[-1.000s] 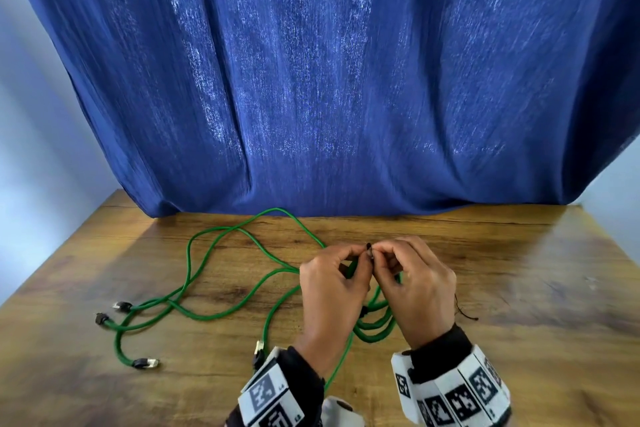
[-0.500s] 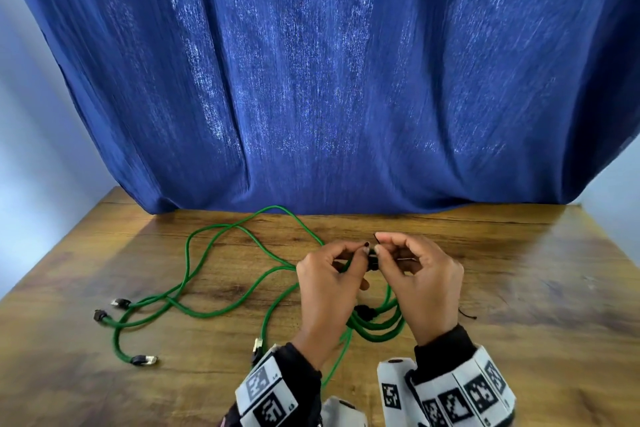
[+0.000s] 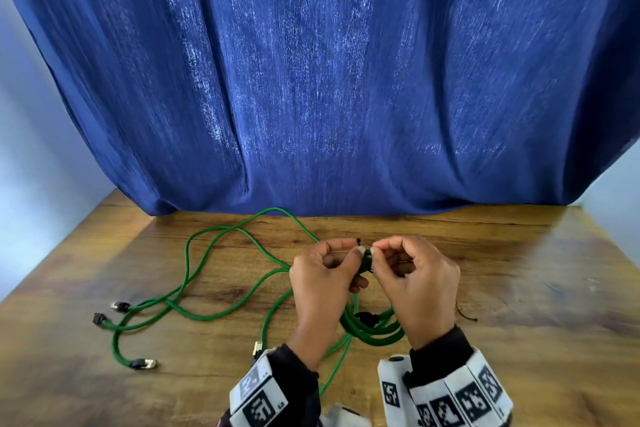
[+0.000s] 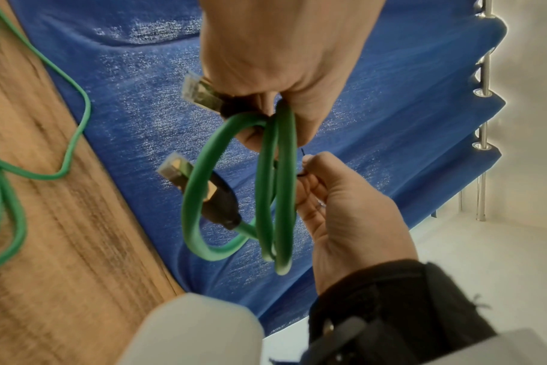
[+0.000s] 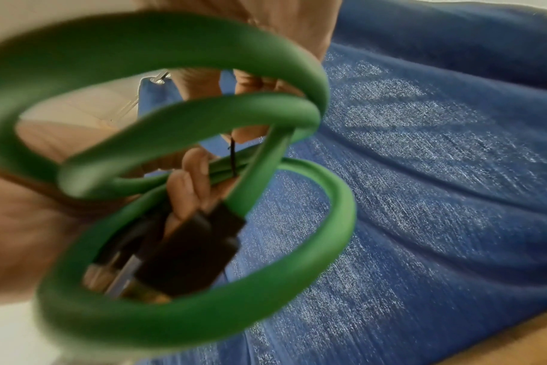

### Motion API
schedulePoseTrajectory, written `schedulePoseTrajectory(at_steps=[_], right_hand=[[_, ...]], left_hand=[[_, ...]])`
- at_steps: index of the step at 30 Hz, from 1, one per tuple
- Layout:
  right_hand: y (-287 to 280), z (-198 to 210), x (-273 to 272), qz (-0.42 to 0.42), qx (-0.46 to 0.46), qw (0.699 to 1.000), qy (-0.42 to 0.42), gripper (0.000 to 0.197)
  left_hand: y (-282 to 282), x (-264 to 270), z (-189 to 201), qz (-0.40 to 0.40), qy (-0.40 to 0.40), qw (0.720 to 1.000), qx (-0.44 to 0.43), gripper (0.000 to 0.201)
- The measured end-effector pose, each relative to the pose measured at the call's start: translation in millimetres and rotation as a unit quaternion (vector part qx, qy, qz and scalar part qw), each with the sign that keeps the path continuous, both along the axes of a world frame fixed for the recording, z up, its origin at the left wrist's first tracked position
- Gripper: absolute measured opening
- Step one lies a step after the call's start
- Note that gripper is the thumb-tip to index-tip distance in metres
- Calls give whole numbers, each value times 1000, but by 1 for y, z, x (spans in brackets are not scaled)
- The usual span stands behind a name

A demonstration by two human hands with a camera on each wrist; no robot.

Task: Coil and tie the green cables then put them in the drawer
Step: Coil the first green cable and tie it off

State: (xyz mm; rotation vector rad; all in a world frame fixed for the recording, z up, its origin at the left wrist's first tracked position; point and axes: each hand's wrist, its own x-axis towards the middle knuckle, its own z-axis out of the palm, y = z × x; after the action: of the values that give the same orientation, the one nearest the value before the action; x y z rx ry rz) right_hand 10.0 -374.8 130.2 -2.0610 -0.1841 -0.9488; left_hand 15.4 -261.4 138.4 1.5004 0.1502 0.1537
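Off to my left, the loose cables (image 3: pixel 194 291) are sprawling uncoiled across the counter (image 3: pixel 519 340), plugs pointing toward its left edge, and they are waiting their turn. If my forearm is dragging across them while I work, I judge they could tangle further or slide off.

My left hand (image 3: pixel 322 282) is clenching the top of the coil (image 3: pixel 372 333), which is hanging above the counter between my wrists, thumb and forefinger pinching one end of the thin black tie (image 3: pixel 360 243). If this grip is slackening, the loops could spring apart and the coil would need rewinding.

My right hand (image 3: pixel 415 282) is pinching the tie's other end. It is so thin that it could slip from my fingertips, or snap under a hard pull, I reckon.

No drawer is showing in any view.
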Motion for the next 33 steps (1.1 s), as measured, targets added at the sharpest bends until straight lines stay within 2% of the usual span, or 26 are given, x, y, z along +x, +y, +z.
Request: schedulePoseTrajectory(at_steps=[11, 14, 26, 33], right_hand=[[-1, 0, 2, -8, -50, 999, -10, 1], [-2, -1, 3, -2, -60, 998, -14, 6], [-4, -9, 9, 5, -86, 996, -14, 4], [-7, -9, 7, -6, -88, 996, -4, 19]], left_hand=[[0, 0, 3, 1, 20, 1000, -11, 10], [0, 1, 3, 2, 22, 1000, -2, 10], [-1, 2, 2, 5, 38, 998, 40, 11], [-2, 0, 4, 2, 41, 998, 47, 10]])
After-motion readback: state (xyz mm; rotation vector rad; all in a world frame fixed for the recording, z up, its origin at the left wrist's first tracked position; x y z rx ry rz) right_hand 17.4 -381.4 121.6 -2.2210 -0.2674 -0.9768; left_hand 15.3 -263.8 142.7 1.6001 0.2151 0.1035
